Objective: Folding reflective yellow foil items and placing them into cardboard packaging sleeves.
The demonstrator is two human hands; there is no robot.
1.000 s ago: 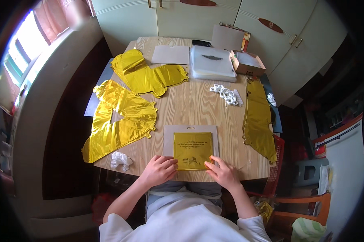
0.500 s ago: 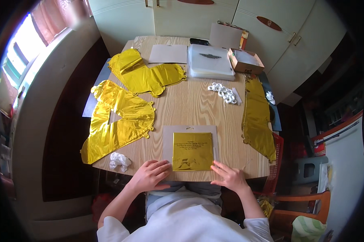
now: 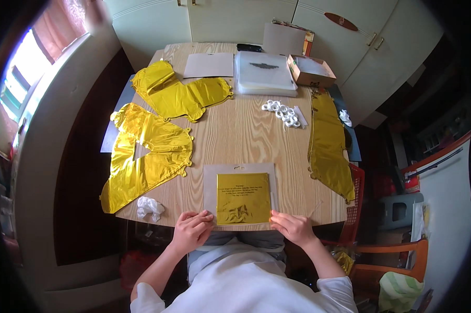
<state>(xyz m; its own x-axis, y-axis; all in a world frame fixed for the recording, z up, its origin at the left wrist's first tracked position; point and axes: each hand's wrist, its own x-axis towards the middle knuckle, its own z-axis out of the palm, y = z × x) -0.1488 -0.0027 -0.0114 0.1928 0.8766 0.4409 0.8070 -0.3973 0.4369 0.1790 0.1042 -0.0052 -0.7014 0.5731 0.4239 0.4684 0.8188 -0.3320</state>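
A flat package [image 3: 243, 199] lies at the table's near edge: a folded gold foil balloon sheet over a pale grey card [image 3: 210, 182] with a hanging slot at its top. Dark print shows across the gold, perhaps from a see-through bag. My left hand [image 3: 193, 229] is at the package's lower left corner, fingers curled together and pinching the edge. At the lower right corner, my right hand [image 3: 292, 228] pinches the edge between thumb and fingers. The fingertips' undersides are hidden.
Gold foil balloons [image 3: 160, 156] lie flat at the left, with another [image 3: 327, 146] at the right. White ribbon rolls [image 3: 285, 112], a stack of clear bags [image 3: 264, 75], an open box [image 3: 313, 72] and a grey card [image 3: 209, 65] sit farther back. Crumpled white tissue [image 3: 150, 208] is near left.
Both hands have closed from looser, spread fingers to a pinch at the package's lower corners. The whole view has shifted slightly.
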